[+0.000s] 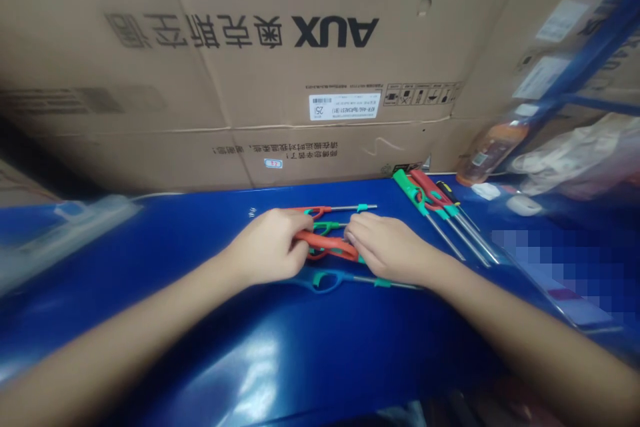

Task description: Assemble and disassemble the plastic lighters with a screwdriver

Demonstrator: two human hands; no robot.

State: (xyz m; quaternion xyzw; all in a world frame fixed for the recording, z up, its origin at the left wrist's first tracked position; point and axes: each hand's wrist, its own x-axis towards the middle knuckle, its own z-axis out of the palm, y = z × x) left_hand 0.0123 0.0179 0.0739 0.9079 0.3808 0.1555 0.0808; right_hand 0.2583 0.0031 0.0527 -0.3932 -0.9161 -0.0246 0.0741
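Observation:
Between my two hands is a red long-neck lighter point(333, 245) with a green trigger. My left hand point(273, 247) is closed round its handle end, and my right hand point(387, 247) is closed at its nozzle end, hiding most of the metal tube. Just beyond lie another red lighter point(320, 211) and a green lighter point(326, 227), partly covered by my hands. Nearer to me a blue lighter point(327, 280) lies flat, its metal tube pointing right, with a green piece on the tube.
Several lighters point(440, 203) lie together at the back right of the blue table point(200, 333). A drink bottle point(493, 150), a white bag point(575, 150) and a clear plastic item point(65, 230) are around the edges. A large cardboard box point(240, 87) stands behind.

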